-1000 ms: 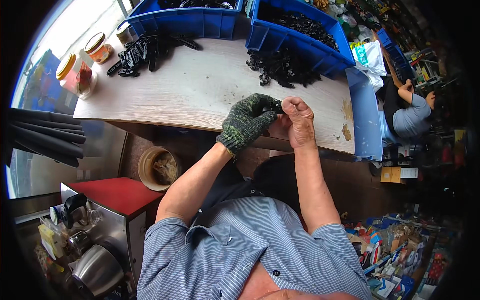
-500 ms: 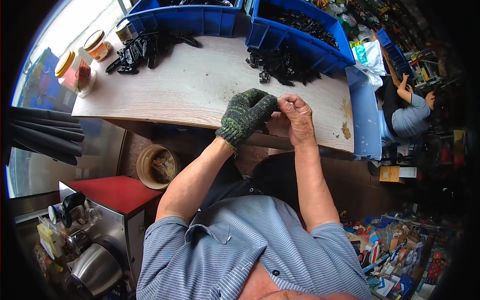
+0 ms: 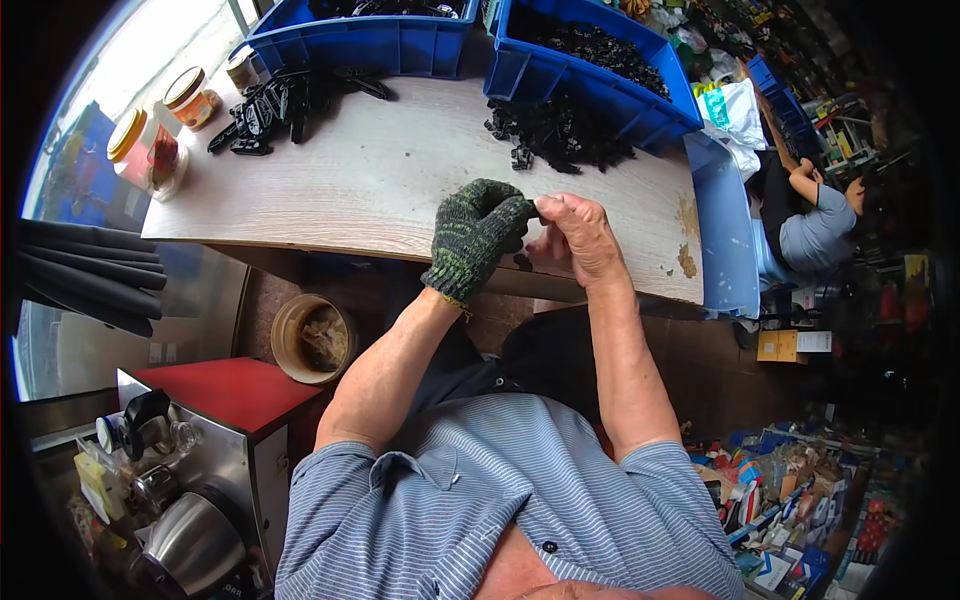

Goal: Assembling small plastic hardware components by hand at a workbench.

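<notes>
Clip point(image 3: 533, 207), small and black, sits pinched between your gloved left hand point(image 3: 478, 235) and bare right hand point(image 3: 575, 238), above the counter point(image 3: 400, 180) edge; loose clips point(image 3: 560, 135) lie at 12 o'clock, nearer your right.

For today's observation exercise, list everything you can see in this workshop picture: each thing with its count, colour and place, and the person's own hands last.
table: one, pale wood-grain, centre.
bins: two, blue, far edge of the table, holding black parts.
left pile of black parts: one, loose, in front of the left bin.
right pile of black parts: one, loose, in front of the right bin.
jars: about three, yellow-lidded, table's left end.
bucket: one, tan, on the floor under the table.
red-topped cabinet: one, lower left.
other person: one, seated at right.
left hand: dark green knit glove, at the table's near edge.
right hand: bare, touching the left hand's fingertips; anything pinched between them is too small to tell.
</notes>
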A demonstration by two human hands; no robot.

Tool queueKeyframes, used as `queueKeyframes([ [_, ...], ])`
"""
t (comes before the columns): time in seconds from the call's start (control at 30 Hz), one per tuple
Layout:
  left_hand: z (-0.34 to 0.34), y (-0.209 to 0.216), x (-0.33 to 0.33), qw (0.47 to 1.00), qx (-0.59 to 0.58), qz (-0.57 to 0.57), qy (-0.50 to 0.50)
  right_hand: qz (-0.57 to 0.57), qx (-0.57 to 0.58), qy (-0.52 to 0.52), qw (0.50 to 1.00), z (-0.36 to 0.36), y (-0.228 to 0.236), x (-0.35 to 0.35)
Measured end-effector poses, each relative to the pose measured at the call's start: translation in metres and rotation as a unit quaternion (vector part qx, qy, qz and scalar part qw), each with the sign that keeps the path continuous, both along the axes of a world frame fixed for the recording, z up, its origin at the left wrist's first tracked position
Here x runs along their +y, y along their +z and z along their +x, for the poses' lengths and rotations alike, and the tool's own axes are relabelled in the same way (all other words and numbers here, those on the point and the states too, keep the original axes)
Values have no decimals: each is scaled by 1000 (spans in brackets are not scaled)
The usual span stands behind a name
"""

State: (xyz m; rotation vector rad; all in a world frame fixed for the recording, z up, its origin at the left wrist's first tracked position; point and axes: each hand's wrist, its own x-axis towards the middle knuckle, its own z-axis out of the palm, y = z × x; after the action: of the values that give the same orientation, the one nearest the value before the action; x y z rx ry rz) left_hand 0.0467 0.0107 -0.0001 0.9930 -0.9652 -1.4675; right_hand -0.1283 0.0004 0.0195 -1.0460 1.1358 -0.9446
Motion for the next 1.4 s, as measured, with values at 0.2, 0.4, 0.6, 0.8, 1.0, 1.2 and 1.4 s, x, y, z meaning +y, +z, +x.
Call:
queueKeyframes([
  [0.2, -3, -4, 3, 1000, 9, -8, -17, -67, -24, -44, 996, 7, -13, 6],
  [0.4, 0, -3, -5, 997, -36, -24, -68, -96, -44, -50, 993, 0, -13, 11],
  [0.6, 10, -7, -55, 850, -384, -339, 121, -66, -161, -178, 969, -13, -14, 11],
  [0.8, -3, -3, -83, 675, -628, -385, 29, -40, -126, -373, 918, -96, -7, 1],
  [1.0, -2, -14, -78, 693, -620, -367, 32, -15, -113, -482, 869, -122, -5, 4],
  [1.2, 2, -15, -68, 708, -599, -372, 33, -41, -75, -315, 945, -84, -24, -1],
  [1.4, 9, -18, -69, 754, -550, -356, 51, -30, -75, -260, 962, -40, -17, -3],
])
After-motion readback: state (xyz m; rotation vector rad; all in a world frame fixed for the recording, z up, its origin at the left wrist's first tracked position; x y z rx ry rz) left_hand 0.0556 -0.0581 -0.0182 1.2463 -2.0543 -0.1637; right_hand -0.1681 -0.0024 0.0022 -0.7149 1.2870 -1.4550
